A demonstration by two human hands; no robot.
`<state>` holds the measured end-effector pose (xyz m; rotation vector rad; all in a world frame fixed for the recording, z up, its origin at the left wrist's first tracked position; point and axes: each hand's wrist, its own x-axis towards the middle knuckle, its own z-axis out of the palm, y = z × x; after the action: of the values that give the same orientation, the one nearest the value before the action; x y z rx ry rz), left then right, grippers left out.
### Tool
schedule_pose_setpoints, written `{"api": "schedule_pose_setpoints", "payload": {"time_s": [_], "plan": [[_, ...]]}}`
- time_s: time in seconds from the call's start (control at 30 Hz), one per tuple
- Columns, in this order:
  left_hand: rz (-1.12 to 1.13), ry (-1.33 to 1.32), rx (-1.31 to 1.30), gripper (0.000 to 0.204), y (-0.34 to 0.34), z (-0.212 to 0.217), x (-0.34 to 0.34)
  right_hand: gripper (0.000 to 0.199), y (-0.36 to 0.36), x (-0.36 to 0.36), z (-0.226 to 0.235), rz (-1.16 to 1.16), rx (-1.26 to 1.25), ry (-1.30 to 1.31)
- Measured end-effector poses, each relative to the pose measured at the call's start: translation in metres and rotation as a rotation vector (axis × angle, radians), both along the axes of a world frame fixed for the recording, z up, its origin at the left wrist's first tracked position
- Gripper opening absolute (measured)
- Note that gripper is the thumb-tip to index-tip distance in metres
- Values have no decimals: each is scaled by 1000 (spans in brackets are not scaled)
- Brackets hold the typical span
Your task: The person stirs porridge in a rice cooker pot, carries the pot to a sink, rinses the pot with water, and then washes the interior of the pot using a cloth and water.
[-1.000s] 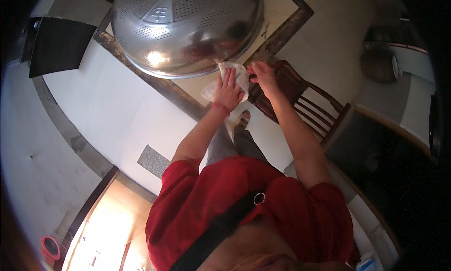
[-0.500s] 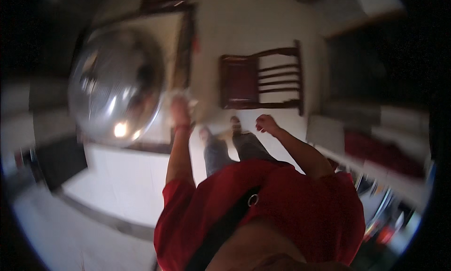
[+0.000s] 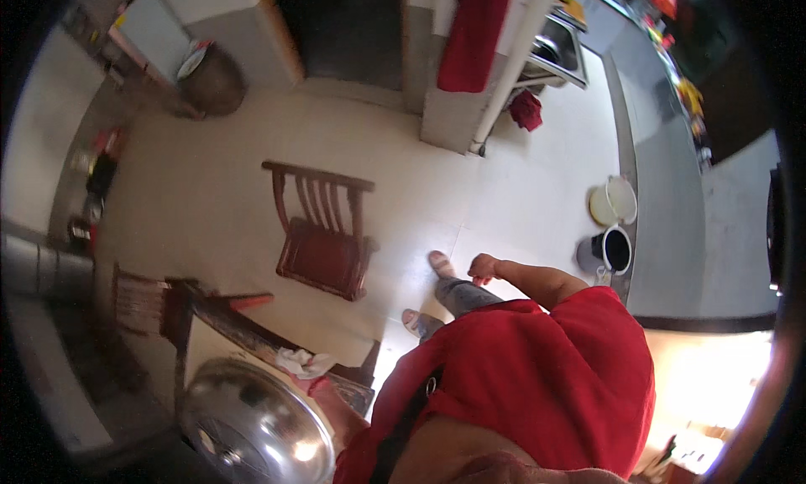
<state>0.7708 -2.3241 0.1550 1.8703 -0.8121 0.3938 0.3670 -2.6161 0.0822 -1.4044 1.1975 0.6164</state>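
My left hand (image 3: 314,387) is closed on a crumpled white cloth (image 3: 304,363). Hand and cloth are over the edge of a wooden table (image 3: 252,343), beside a large, round, shiny metal domed cover (image 3: 260,429). The dome hides much of the tabletop, and part of my left hand is in shadow. My right hand (image 3: 483,268) hangs by my leg, fingers curled in, and nothing shows in it.
A wooden chair (image 3: 323,249) stands ahead of me on the pale floor. To the right are two buckets (image 3: 598,205) and a metal sink (image 3: 571,60) behind a white pipe (image 3: 514,68). A dark round bin (image 3: 211,81) stands far left, near a dark doorway (image 3: 344,31).
My view has swung to the right. The table and dome now lie at the lower left, and the sink and buckets have come into sight. The cloth stays in my left hand.
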Motion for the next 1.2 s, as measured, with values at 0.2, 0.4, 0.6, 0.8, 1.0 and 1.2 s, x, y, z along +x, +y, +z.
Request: {"api": "schedule_pose_setpoints", "payload": {"time_s": [0.2, 0.4, 0.6, 0.8, 1.0, 1.2], "plan": [[-922, 607, -221, 57, -135, 44, -99, 18, 26, -97, 23, -497, 74, -55], [-1228, 1717, -481, 60, -288, 105, -236, 22, 12, -195, 44, -863, -108, -265], [-1272, 1379, -317, 54, -419, 82, -375, 15, -10, -336, 41, -1176, -48, -270], [-1414, 505, 124, 43, -518, 226, -515, 14, -13, -453, 17, -1502, -35, -238], [-1053, -202, 151, 23, -626, 250, -555, 15, -65, -473, 17, -1596, 34, -300], [-610, -647, 201, 9, -745, 255, -586, 16, -180, -503, 17, -1481, 16, -350]]}}
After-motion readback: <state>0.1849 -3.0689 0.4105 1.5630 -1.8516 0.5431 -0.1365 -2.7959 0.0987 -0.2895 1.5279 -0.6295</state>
